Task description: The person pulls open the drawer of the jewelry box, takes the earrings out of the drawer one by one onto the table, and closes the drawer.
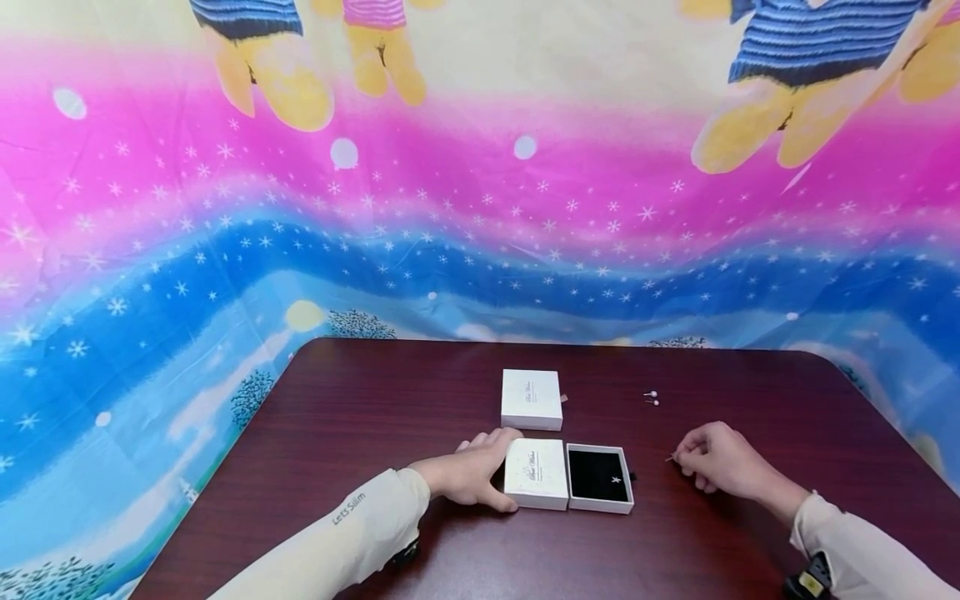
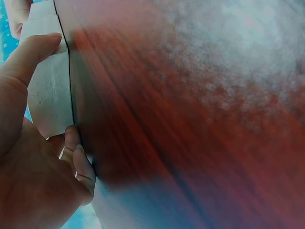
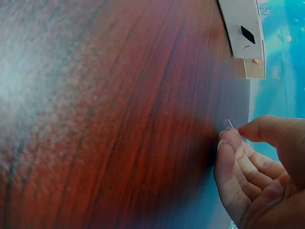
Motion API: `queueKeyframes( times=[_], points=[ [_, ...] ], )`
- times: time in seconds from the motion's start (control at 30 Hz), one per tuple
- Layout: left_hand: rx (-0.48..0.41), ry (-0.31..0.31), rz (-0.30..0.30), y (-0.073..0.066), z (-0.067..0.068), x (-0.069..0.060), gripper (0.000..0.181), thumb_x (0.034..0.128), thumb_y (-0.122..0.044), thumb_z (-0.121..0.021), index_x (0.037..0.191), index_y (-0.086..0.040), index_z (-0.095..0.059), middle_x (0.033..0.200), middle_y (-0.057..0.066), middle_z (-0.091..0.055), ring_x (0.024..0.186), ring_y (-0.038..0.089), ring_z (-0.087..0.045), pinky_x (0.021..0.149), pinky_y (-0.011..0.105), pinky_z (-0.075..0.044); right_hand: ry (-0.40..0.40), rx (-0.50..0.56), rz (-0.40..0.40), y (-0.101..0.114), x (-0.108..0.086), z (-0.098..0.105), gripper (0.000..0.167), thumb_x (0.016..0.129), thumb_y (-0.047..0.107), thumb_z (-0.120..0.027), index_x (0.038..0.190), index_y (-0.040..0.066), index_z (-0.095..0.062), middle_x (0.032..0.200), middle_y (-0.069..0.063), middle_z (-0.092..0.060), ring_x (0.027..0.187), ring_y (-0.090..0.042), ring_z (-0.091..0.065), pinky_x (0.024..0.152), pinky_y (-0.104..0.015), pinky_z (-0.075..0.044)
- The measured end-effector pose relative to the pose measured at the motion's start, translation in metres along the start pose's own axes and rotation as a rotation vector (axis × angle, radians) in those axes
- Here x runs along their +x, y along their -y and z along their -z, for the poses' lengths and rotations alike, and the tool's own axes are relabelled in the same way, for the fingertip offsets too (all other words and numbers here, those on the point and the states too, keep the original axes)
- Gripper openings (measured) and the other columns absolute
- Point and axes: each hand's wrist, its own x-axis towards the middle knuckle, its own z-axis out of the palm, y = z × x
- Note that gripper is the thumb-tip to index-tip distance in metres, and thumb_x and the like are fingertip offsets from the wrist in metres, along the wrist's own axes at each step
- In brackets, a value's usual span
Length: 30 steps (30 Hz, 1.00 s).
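Note:
My left hand (image 1: 467, 475) holds a white lettered jewelry box (image 1: 536, 473) at its left end, thumb on the near side and fingers toward the far side. In the left wrist view the thumb presses along the box's side (image 2: 50, 90). Against the right of this box sits its pulled-out drawer (image 1: 600, 506), lined in black, with a small star-shaped earring (image 1: 616, 480) on the lining. To the right of the drawer, my right hand (image 1: 722, 460) pinches an earring between thumb and index finger; its thin pin (image 3: 230, 123) sticks out, and the fingertips hide the rest.
A second white box (image 1: 531, 398), closed with a ribbon tab at its right, stands behind the first. Two pearl stud earrings (image 1: 652, 394) lie on the dark red table (image 1: 405, 392) at the far right. A patterned cloth (image 1: 480, 183) hangs behind the table.

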Motion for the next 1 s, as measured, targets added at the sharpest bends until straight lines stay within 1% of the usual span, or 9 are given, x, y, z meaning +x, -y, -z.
queueKeyframes(
  times=[0.23, 0.37, 0.5, 0.77, 1.0],
  points=[
    [-0.001, -0.006, 0.008, -0.0005, -0.0008, -0.0005, 0.084, 0.0768, -0.034, -0.086, 0.142, -0.019, -0.034, 0.131, -0.003, -0.05, 0.109, 0.013, -0.042, 0.088, 0.026, -0.031, -0.012, -0.002, -0.022, -0.0001, 0.0001, -0.0015, 0.013, 0.093, 0.004, -0.061, 0.095, -0.003, -0.071, 0.072, -0.006, -0.068, 0.055, -0.015, -0.059, 0.052, -0.031, -0.053],
    [0.002, -0.007, 0.008, 0.0002, -0.0013, 0.0001, 0.085, 0.0766, -0.035, -0.086, 0.142, -0.019, -0.034, 0.131, -0.003, -0.05, 0.109, 0.013, -0.042, 0.087, 0.026, -0.031, -0.033, -0.006, -0.04, -0.0003, 0.0002, -0.0035, 0.015, 0.092, 0.006, -0.062, 0.101, -0.004, -0.07, 0.074, -0.005, -0.068, 0.055, -0.016, -0.06, 0.052, -0.031, -0.054],
    [0.003, -0.008, 0.007, 0.0012, -0.0022, 0.0007, 0.086, 0.0764, -0.035, -0.086, 0.143, -0.019, -0.034, 0.134, -0.002, -0.05, 0.109, 0.013, -0.043, 0.087, 0.026, -0.031, -0.053, -0.005, -0.036, -0.0007, -0.0007, -0.005, 0.019, 0.092, 0.005, -0.061, 0.106, -0.005, -0.068, 0.076, -0.005, -0.068, 0.055, -0.017, -0.06, 0.052, -0.032, -0.054],
    [0.008, -0.006, 0.011, 0.0027, -0.0036, 0.0023, 0.086, 0.0764, -0.036, -0.085, 0.144, -0.02, -0.034, 0.134, -0.003, -0.05, 0.107, 0.011, -0.042, 0.086, 0.025, -0.031, -0.058, -0.003, -0.008, -0.0016, -0.0011, -0.0062, 0.014, 0.093, 0.003, -0.06, 0.098, -0.001, -0.071, 0.072, -0.006, -0.065, 0.054, -0.014, -0.058, 0.052, -0.03, -0.054],
    [0.001, -0.006, 0.011, 0.0026, -0.0034, 0.0025, 0.086, 0.0759, -0.035, -0.086, 0.143, -0.02, -0.034, 0.134, -0.003, -0.05, 0.107, 0.011, -0.042, 0.087, 0.026, -0.031, -0.057, 0.004, -0.001, -0.0019, -0.0015, -0.0054, 0.013, 0.094, 0.003, -0.06, 0.097, 0.001, -0.073, 0.071, -0.007, -0.065, 0.055, -0.013, -0.059, 0.053, -0.03, -0.054]
  ],
)
